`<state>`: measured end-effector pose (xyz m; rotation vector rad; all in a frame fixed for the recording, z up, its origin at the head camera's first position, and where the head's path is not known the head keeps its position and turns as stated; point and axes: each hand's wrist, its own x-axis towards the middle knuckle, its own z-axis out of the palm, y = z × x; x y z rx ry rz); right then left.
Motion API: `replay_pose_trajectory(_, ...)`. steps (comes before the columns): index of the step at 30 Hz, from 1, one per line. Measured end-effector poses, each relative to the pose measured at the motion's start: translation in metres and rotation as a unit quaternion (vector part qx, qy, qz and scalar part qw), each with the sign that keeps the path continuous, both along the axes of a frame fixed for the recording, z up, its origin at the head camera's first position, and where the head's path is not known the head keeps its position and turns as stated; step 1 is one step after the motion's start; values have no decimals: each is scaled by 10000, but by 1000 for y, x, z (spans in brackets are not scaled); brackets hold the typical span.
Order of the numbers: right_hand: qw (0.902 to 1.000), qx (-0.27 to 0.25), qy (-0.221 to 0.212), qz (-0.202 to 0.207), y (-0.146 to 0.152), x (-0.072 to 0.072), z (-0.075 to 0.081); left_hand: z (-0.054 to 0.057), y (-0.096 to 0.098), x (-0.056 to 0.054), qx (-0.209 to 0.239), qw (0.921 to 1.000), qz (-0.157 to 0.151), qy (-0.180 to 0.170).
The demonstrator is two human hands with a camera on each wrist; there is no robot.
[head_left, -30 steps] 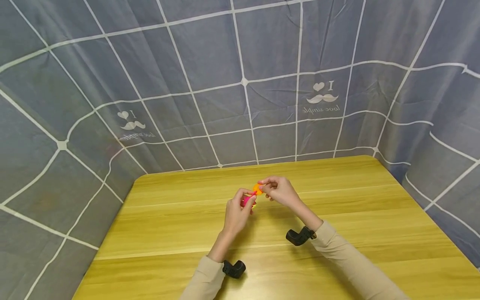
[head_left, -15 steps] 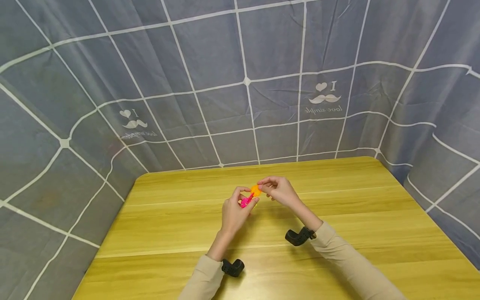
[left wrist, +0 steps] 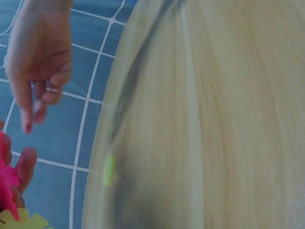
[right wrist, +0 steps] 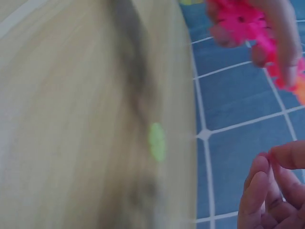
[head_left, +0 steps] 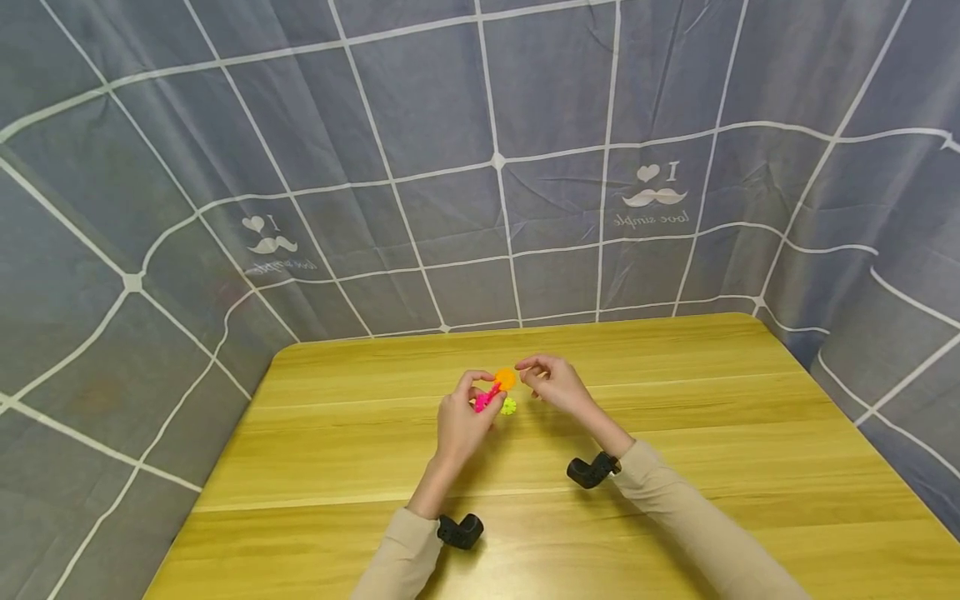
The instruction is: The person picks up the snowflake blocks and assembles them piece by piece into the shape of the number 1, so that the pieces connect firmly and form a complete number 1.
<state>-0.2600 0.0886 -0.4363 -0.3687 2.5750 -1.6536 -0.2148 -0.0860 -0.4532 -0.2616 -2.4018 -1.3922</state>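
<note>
My left hand (head_left: 459, 423) pinches a cluster of joined notched plastic snowflake discs above the table. Its pink discs (head_left: 482, 402) sit between thumb and fingers, partly hidden by them. An orange disc (head_left: 506, 379) stands out at the cluster's far end, and the left wrist view shows a yellow disc (left wrist: 24, 220) at its near side. Just right of the orange disc is my right hand (head_left: 555, 385), apart from it, with loosely bent fingers and nothing between them. A yellow-green disc (head_left: 508, 406) lies on the table beyond the hands, blurred in both wrist views.
The wooden table (head_left: 360, 467) spreads out under both arms. A grey curtain (head_left: 435, 208) with white lines hangs behind and along its sides. Black wrist cameras (head_left: 461, 531) are strapped to both forearms.
My right hand has let go of the orange disc, which stays on the cluster. My left hand has shifted slightly left with it, bringing the yellow-green disc into clearer view.
</note>
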Motion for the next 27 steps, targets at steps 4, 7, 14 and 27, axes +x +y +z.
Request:
replay_pose_trajectory(4,9997,141,-171,45,-4,-3,-12,1,-2,-1,38,10000,-9,39)
replay_pose_trajectory(7,9993,264,-268,28,-6,-5,-21,1,-4,0,-8,10000,11,90)
replay_pose_trajectory(14,9971,691,-323,85,-13,-9,-34,2,-6,-1,270,9995,-142,-11)
replay_pose_trajectory(27,9865,1615,-219,183,-22,-15,-43,19,-6,9,756,9951,-551,-314)
